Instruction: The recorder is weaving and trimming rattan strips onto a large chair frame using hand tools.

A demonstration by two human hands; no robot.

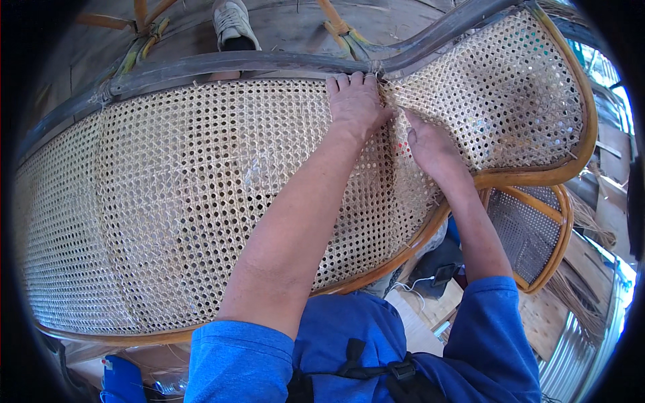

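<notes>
A long curved piece of rattan furniture with woven cane webbing (161, 174) stretches across in front of me. My left hand (355, 104) lies on the webbing at the narrow bend, its fingers reaching the dark far rail (269, 62) and its thumb pointing right. Just right of it, my right hand (432, 148) is closed, with the index finger extended toward a crease in the weave. Something thin seems to show at that fingertip, too small to name. Beyond my right hand, the webbing widens into a rounded end edged by a light brown rattan frame (586, 101).
A smaller rattan piece with a cane panel (524, 232) stands at the right, near bundled loose strands (578, 302). Below the frame are a dark device (443, 274) with a white cable and a blue container (123, 379). A shoe (234, 25) shows beyond the far rail.
</notes>
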